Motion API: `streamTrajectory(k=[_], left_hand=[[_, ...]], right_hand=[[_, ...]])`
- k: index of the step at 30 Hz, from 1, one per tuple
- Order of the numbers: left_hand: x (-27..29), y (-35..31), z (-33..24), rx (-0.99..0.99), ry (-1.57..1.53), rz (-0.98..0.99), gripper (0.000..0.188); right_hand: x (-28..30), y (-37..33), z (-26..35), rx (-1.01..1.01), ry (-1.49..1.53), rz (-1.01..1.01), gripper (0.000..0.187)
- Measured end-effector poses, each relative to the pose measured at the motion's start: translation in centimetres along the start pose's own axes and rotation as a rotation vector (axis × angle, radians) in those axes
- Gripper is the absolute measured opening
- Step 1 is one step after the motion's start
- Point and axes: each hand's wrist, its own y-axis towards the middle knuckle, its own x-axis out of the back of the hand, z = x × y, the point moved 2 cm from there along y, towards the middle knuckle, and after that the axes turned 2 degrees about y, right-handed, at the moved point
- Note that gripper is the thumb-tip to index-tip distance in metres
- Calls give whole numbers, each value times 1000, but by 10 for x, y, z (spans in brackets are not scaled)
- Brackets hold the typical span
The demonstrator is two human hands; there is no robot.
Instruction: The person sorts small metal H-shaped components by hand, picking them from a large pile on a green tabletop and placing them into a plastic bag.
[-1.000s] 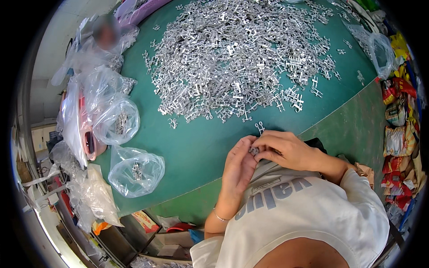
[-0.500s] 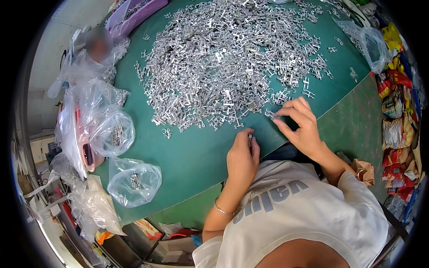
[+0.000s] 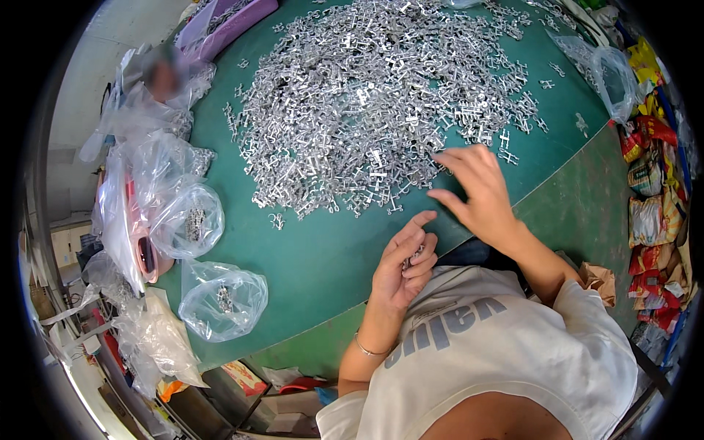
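A broad heap of small silvery metal hooks (image 3: 352, 110) covers much of the green table (image 3: 308, 257). My left hand (image 3: 403, 264) is turned partly palm up at the table's near side, its fingers curled around a few of these metal hooks (image 3: 413, 257). To its right, my right hand (image 3: 473, 187) reaches over the heap's near right edge. Its thumb and fingers are apart, and nothing shows between them. A few loose hooks (image 3: 507, 148) lie just beyond the right hand.
Clear plastic bags (image 3: 224, 301) holding some metal pieces stand along the left edge. A purple bin (image 3: 235, 29) sits at the far left, and another clear bag (image 3: 614, 81) at the far right. Colourful packages (image 3: 649, 220) are stacked beyond the table's right side.
The metal hook that was between my right fingertips is gone from them, and that hand has opened over the heap's edge. My left hand has rolled over, showing pieces in its palm.
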Motion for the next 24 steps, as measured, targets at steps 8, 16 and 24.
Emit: streamTrajectory(k=[8,16,24], left_hand=[[15,-24,-5,-215,194,-166,24],[26,-38,-14,-388,165,-218,29],[5,-35,-19,-845,1767,-682,30]], right_hand=[[-38,-15,9,-19,140,52,19],[-46,-13,31,153,279,203,19],[-13,1,-6,-14,-194,101,21]])
